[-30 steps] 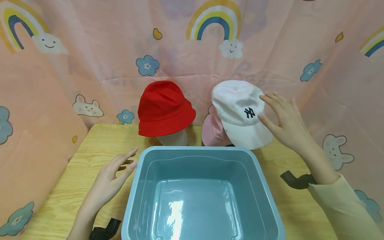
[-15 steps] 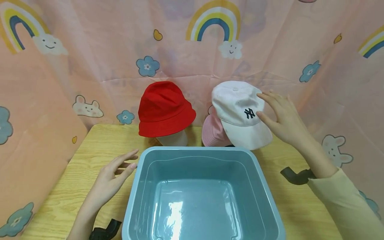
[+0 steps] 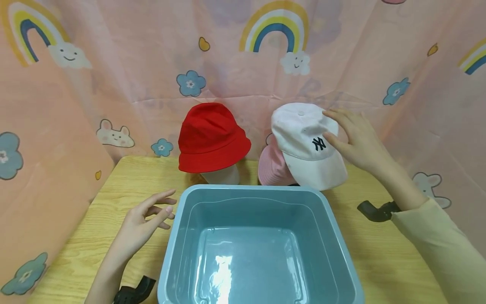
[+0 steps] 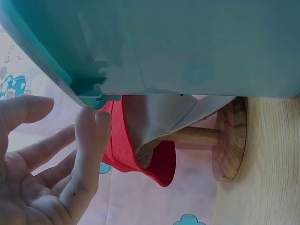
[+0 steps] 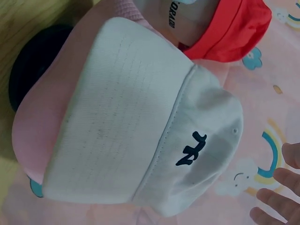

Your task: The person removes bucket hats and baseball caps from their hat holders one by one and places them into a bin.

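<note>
A white baseball cap (image 3: 300,131) with a dark monogram sits over a pink hat (image 3: 274,164) at the back right of the table. My right hand (image 3: 358,141) hovers beside the cap's crown; its fingers (image 5: 276,204) are spread and apart from the cap in the right wrist view. Left of the cap, a red bucket hat (image 3: 212,139) rests on a stand whose round wooden base (image 4: 229,140) shows in the left wrist view. My left hand (image 3: 138,226) is held loosely beside a blue-grey plastic basin (image 3: 250,188); whether its fingertips touch the rim cannot be told.
The basin fills the front middle of the wooden table (image 3: 379,253), with its bare bottom showing. A pink patterned curtain (image 3: 144,55) hangs behind and at both sides. Dark wrist straps (image 3: 130,291) are on both wrists.
My right hand has drifted slightly up and left, over the side of the white cap as seen from the head. The left hand has barely moved; the hats and basin stay put.
</note>
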{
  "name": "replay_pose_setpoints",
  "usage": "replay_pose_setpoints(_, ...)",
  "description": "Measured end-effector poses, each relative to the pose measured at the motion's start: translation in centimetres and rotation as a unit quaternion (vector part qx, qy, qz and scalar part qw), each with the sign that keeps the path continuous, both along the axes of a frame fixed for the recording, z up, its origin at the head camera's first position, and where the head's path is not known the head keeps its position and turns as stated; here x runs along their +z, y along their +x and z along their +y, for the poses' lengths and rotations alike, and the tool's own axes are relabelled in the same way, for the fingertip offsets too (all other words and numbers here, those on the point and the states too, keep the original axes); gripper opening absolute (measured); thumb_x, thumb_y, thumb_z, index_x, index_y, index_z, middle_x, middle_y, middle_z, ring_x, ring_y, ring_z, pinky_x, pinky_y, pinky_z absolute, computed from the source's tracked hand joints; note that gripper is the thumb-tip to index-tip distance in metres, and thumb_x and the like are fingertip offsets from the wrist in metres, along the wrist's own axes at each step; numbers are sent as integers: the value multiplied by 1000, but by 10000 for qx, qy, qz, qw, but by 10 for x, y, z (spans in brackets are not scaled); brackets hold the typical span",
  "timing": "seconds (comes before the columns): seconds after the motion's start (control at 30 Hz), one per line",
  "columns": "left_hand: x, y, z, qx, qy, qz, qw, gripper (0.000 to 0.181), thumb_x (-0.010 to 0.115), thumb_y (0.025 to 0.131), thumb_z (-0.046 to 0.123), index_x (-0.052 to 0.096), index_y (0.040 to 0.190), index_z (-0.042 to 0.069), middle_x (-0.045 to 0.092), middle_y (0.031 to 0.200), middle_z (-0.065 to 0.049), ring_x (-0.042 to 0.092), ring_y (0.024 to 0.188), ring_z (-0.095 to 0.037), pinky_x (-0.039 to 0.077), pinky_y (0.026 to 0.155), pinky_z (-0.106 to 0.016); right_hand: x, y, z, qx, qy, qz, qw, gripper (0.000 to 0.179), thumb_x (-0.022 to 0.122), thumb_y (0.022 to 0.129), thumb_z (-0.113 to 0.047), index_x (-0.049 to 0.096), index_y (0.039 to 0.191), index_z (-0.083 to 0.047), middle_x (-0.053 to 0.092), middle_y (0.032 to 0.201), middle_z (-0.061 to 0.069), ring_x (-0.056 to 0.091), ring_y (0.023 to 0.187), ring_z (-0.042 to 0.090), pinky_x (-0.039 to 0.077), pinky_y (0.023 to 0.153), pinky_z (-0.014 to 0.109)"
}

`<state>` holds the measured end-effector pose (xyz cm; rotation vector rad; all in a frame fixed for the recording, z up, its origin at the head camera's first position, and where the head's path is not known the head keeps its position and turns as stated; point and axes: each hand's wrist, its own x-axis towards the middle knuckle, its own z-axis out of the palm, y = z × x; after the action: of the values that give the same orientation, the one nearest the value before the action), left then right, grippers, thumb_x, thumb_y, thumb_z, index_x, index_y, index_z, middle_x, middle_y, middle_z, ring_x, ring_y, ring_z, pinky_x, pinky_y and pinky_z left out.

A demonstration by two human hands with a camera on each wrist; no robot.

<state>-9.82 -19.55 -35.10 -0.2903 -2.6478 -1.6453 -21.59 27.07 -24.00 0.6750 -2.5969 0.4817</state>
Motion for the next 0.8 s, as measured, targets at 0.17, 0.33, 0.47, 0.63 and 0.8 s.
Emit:
replay_pose_setpoints(0.17,0,-1,-2,-232,246,-191,9992,45,59,96,26,50,139,14,59,124,-17,66,90,-7,59,69,-33,6,-9,-5,-34,132,-30,9999,52,58,95,-26,45,143,-12,43,146,21,37,133,45,23,110,63)
replay_pose_setpoints(0.33,-1,-2,-3,-386,475,-402,9973,48,60,95,24,48,140,10,56,124,-20,67,90,-7,60,68,-34,11,-17,-9,7,172,-155,9997,51,58,95,-26,45,143,-12,43,146,19,36,135,44,22,111,62)
replay_pose_setpoints(0.47,-2,-3,-4,-471,691,-519,9951,49,60,95,22,46,141,9,54,125,-20,66,91,-9,60,70,-39,15,-25,-11,98,159,-141,9997,49,56,96,-25,46,141,-8,45,144,21,38,132,45,23,110,63)
replay_pose_setpoints(0.63,-5,-5,-7,-598,931,-592,9921,49,58,96,19,43,142,6,55,121,-9,67,91,-11,59,72,-41,19,-34,-14,35,302,-195,9993,48,55,96,-26,47,139,-5,47,142,23,39,131,47,25,109,63)
replay_pose_setpoints(0.8,-8,-6,-10,-747,1088,-673,9890,49,56,97,16,41,143,5,56,119,-1,68,93,-13,59,72,-39,23,-45,-18,-24,474,-290,9985,47,55,96,-26,49,138,-5,49,140,23,41,130,45,28,108,61)
